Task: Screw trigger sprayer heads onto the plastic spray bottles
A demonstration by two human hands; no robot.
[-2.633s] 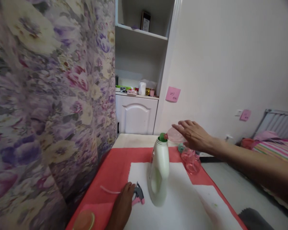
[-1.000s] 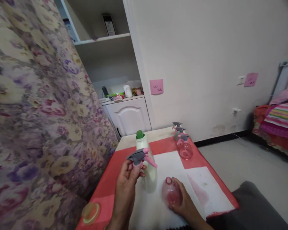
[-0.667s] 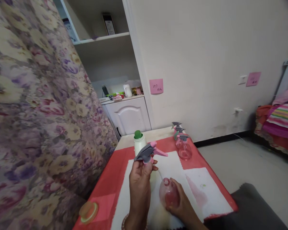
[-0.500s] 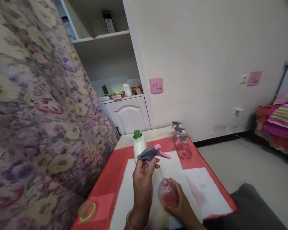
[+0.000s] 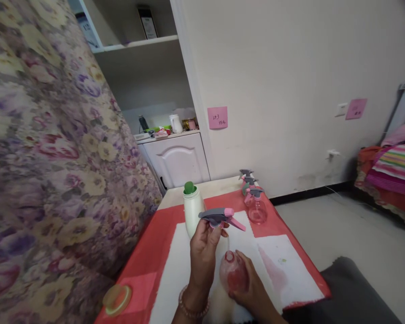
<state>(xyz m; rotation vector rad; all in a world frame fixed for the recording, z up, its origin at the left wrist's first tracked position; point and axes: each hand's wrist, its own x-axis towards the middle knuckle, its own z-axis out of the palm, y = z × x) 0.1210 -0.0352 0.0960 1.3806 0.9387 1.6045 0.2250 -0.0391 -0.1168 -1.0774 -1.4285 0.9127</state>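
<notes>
My left hand (image 5: 203, 256), a beaded bracelet on its wrist, grips a grey and pink trigger spray head (image 5: 219, 217) by its collar. A thin clear tube (image 5: 228, 243) hangs from the head down towards the mouth of a clear pinkish spray bottle (image 5: 228, 275); I cannot tell whether its tip is inside. My right hand (image 5: 248, 285) is wrapped round the bottle from the right, tilting it with the open neck upward. Beyond my left hand stands a pale green bottle (image 5: 193, 210) with a green piece (image 5: 189, 187) in its opening.
Several spray bottles (image 5: 257, 212) with heads on stand at the table's back right. White sheets (image 5: 290, 270) cover part of the red tablecloth (image 5: 141, 252). A round lid (image 5: 117, 300) lies front left. A floral curtain (image 5: 54, 157) hangs left, by a white cupboard (image 5: 178, 164).
The spray head in my left hand has moved slightly right, bringing the tube from left of the bottle's neck to over its mouth. The bottle has tipped a little, its mouth more towards me.
</notes>
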